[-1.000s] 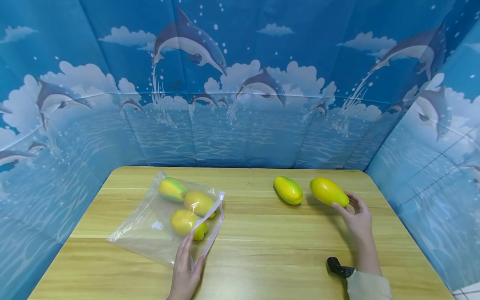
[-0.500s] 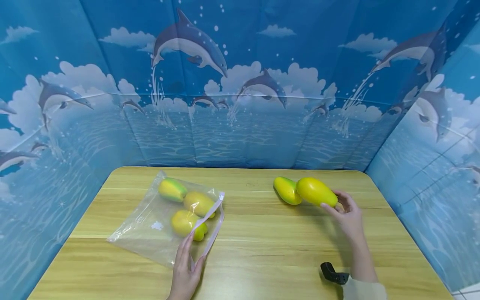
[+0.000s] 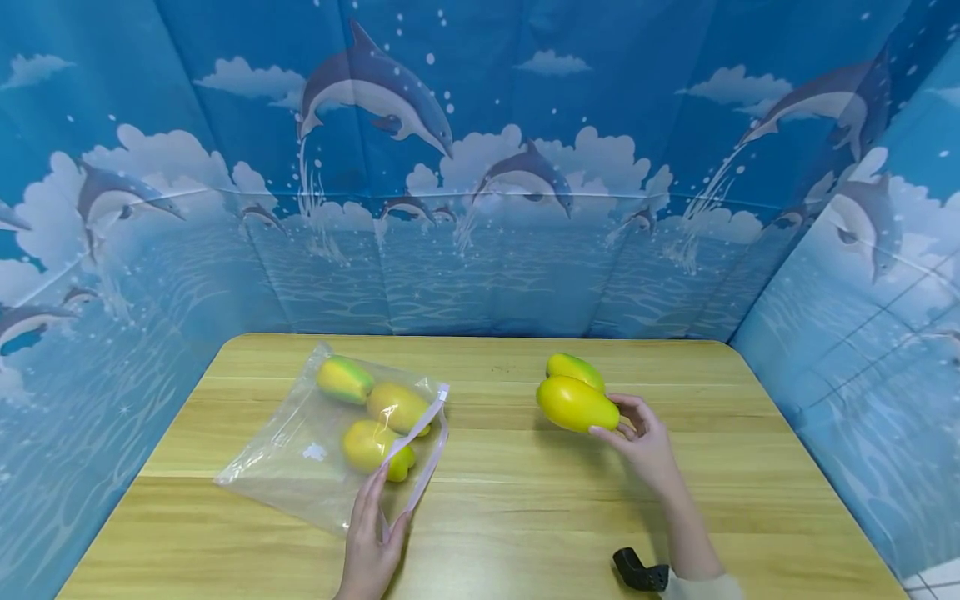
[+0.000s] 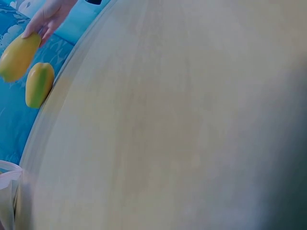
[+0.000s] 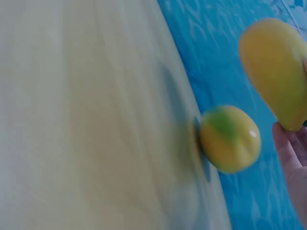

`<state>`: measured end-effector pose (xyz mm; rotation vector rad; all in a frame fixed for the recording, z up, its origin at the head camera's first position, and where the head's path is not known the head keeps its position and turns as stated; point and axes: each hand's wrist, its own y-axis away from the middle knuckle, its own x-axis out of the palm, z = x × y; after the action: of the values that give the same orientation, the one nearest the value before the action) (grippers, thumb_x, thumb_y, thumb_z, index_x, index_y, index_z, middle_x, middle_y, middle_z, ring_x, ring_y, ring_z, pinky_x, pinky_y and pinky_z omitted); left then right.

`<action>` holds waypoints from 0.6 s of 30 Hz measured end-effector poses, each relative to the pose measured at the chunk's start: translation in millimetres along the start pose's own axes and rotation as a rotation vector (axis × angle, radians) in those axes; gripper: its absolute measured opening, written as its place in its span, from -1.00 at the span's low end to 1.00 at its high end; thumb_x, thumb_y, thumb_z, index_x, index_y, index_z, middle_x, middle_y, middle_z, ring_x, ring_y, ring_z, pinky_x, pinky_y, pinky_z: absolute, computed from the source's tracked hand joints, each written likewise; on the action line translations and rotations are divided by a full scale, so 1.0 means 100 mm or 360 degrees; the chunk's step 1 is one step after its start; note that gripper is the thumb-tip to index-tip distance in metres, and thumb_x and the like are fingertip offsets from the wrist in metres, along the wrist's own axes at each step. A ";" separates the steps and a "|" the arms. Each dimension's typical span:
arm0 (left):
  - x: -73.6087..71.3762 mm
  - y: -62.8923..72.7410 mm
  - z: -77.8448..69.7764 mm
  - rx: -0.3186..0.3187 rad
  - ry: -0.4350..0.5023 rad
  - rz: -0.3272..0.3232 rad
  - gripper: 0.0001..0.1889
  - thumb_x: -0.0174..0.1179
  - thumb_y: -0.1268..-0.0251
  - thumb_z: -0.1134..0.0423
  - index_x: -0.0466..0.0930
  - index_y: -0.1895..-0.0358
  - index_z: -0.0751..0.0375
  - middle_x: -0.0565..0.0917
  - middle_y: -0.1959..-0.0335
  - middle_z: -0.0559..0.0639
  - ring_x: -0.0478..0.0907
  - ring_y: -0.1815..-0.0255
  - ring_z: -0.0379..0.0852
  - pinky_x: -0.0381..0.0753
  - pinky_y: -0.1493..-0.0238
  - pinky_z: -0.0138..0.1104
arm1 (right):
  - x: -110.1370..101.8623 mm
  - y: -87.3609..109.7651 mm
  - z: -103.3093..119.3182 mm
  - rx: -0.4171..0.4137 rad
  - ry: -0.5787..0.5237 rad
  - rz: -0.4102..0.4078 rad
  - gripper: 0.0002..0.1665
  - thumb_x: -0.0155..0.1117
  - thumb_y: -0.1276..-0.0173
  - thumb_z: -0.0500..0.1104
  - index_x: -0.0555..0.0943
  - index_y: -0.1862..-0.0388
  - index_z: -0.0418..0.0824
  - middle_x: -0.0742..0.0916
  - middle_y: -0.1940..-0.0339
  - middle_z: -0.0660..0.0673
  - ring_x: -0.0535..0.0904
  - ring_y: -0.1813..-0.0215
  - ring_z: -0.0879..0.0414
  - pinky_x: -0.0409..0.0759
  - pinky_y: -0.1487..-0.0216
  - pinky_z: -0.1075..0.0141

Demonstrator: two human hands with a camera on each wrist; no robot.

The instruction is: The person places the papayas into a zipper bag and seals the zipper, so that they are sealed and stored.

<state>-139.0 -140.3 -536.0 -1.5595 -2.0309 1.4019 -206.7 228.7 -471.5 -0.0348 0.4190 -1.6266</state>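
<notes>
My right hand (image 3: 645, 446) grips a yellow papaya (image 3: 576, 403) by its narrow end, raised above the table. Behind it lies a second, greener papaya (image 3: 576, 367), partly hidden in the head view. The right wrist view has the gripped papaya (image 5: 276, 67) at upper right and the other papaya (image 5: 230, 139) resting on the table below. My left hand (image 3: 371, 542) holds the mouth of a clear zip bag (image 3: 285, 471), fingers at one lip and thumb by the other. Inside the bag lie three papayas (image 3: 369, 448), their outlines seen through the plastic.
A wooden table (image 3: 495, 517) carries everything, with a blue dolphin-printed curtain (image 3: 480, 275) behind and at both sides. A black device (image 3: 639, 571) sits beside my right wrist. In the left wrist view the bag's mouth (image 4: 9, 172) shows at the lower left edge.
My right hand has carried the papaya leftward and slightly toward me, so it now overlaps the papaya on the table. The left hand and the bag have stayed in place.
</notes>
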 end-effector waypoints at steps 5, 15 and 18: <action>0.00 0.00 0.00 -0.0002 -0.0002 0.0002 -0.28 0.16 0.17 0.41 0.23 -0.22 0.55 0.36 -0.15 0.37 0.13 -0.34 -0.24 0.06 -0.39 -0.48 | 0.19 0.07 -0.02 0.0022 -0.0045 0.0102 -0.43 0.36 -0.08 -0.32 0.39 -0.08 -0.36 0.50 -0.02 -0.08 0.46 0.01 0.26 0.54 0.01 0.54; 0.00 0.04 0.00 -0.0094 0.0064 0.0042 -0.22 0.23 0.25 0.53 0.21 -0.24 0.53 0.33 -0.20 0.29 0.13 -0.33 -0.24 0.03 -0.39 -0.50 | 0.57 0.19 0.00 0.0070 -0.0146 0.0327 -0.42 0.41 -0.02 -0.28 0.40 -0.03 -0.33 0.51 -0.05 -0.25 0.46 -0.03 0.06 0.59 0.01 0.42; 0.01 0.06 0.00 -0.0100 0.0054 0.0044 -0.22 0.23 0.25 0.54 0.21 -0.24 0.53 0.33 -0.21 0.29 0.12 -0.33 -0.24 0.02 -0.39 -0.50 | 0.68 0.22 0.02 0.0098 -0.0145 0.0382 -0.41 0.43 0.00 -0.26 0.40 -0.01 -0.34 0.51 -0.04 -0.25 0.46 -0.03 0.04 0.58 -0.01 0.40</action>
<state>-135.7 -139.3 -541.0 -1.6320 -2.0601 1.3237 -192.0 161.0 -491.4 -0.0119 0.2911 -1.3946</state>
